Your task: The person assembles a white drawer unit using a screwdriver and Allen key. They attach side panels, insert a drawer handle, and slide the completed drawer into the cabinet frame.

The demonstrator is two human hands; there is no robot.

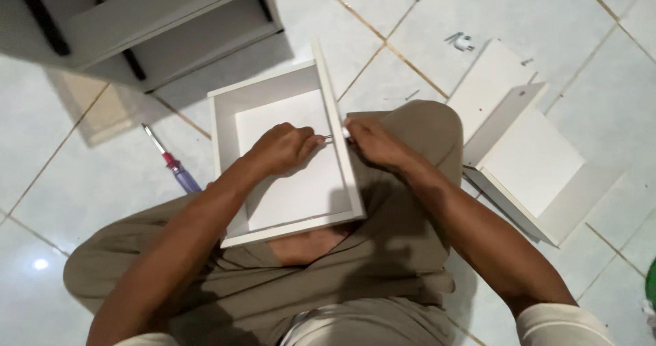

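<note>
At frame centre, the left hand pinches a thin metal screw inside the white wooden drawer box; the right hand closes on something hidden behind the drawer's front panel.

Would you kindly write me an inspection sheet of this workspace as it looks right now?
Surface: pale tiled floor with brown grout lines.
Job's things: white drawer box resting against the person's lap; a small metal screw at its right side panel.
Clutter: screwdriver with red and purple handle lying left of the drawer; second white drawer to the right; small white fitting on the floor.
Grippers: left hand inside the drawer, pinching the screw; right hand outside the panel, opposite it.
Cables: nothing seen.
Surroundings: white cabinet frame with dark runners at upper left.
</note>
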